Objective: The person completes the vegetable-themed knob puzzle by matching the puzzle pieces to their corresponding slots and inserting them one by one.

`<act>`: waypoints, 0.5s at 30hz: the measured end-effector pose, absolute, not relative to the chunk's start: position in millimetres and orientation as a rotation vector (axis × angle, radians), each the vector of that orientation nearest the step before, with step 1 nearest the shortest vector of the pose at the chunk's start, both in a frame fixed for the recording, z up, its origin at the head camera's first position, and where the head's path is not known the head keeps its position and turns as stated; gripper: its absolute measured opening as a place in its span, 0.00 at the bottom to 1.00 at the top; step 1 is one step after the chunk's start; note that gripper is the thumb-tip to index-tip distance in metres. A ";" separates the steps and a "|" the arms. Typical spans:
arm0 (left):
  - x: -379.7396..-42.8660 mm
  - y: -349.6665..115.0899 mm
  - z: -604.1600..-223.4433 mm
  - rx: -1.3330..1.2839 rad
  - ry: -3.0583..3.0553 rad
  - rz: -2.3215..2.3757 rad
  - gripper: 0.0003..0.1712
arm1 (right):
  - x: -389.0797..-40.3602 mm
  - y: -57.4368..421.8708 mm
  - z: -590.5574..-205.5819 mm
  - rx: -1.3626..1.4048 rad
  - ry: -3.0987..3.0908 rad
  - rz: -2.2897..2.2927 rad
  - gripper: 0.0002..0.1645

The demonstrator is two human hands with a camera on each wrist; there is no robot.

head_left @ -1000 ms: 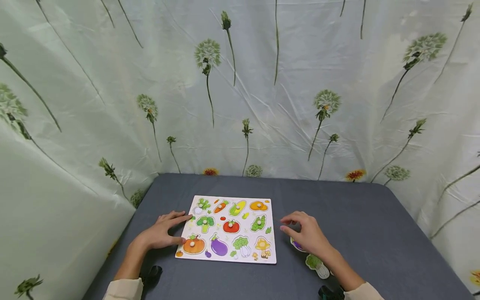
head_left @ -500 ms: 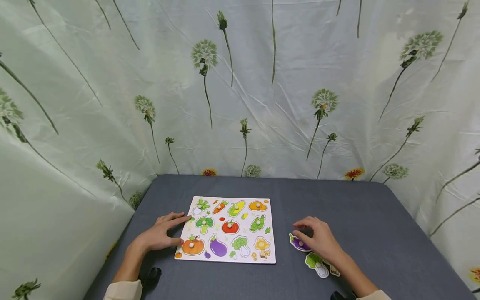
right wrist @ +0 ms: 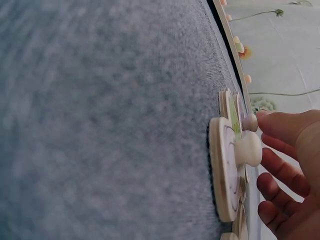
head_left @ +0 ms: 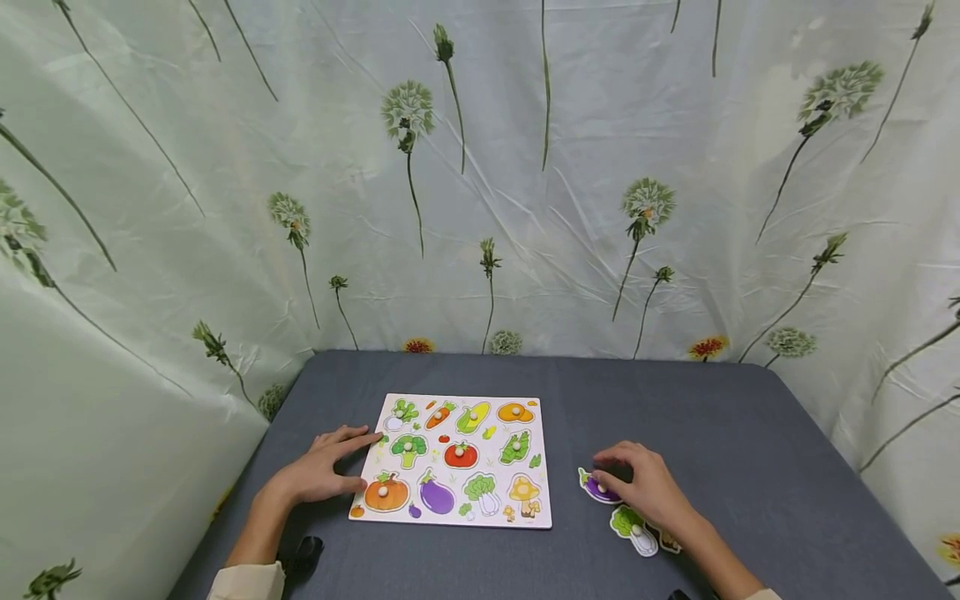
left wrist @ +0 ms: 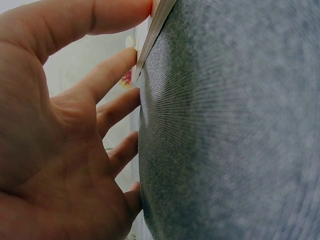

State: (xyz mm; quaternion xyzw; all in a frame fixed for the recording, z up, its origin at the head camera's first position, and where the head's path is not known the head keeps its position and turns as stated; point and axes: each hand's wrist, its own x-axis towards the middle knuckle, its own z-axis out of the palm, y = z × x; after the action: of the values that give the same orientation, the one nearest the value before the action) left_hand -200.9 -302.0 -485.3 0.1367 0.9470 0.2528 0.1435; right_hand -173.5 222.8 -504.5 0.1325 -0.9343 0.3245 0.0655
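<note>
A white vegetable puzzle board (head_left: 432, 462) lies on the table. My left hand (head_left: 322, 468) touches its left edge with spread thumb and fingers; the left wrist view shows the thumb (left wrist: 120, 17) at the board's rim. On the board, the pumpkin (head_left: 387, 493) and several others carry knobs, while the eggplant, bok choy and mushroom pictures show none. To the right, my right hand (head_left: 647, 485) is over an eggplant piece (head_left: 589, 482), thumb and index finger apart near its knob (right wrist: 250, 122). Below it lies a bok choy piece (head_left: 636, 533), partly overlapping another piece (head_left: 670, 543).
Dark grey cloth covers the table (head_left: 705, 433). A pale curtain (head_left: 345, 150) printed with dandelions hangs behind and at the sides. Beside the left wrist sits a small black object (head_left: 306, 554).
My right hand has moved right and slightly down from beside the board to the loose pieces, uncovering more of the eggplant and bok choy pieces. The left hand stays on the board's edge.
</note>
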 end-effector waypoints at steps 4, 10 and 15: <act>-200.4 -302.0 -485.2 0.394 2.735 0.724 0.48 | -172.7 225.4 -506.2 0.397 -2.842 1.002 0.09; -200.7 -302.1 -485.2 0.386 2.733 0.725 0.48 | -170.2 228.7 -510.9 0.478 -2.815 1.041 0.05; -200.1 -302.3 -484.9 0.392 2.734 0.731 0.48 | -165.8 232.9 -514.2 0.620 -2.698 1.061 0.06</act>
State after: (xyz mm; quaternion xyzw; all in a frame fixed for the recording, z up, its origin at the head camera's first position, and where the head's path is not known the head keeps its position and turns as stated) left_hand -200.1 -302.3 -484.9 0.1359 0.9473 0.2532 0.1416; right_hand -165.8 232.9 -514.2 0.2084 -0.9065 0.3564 0.0882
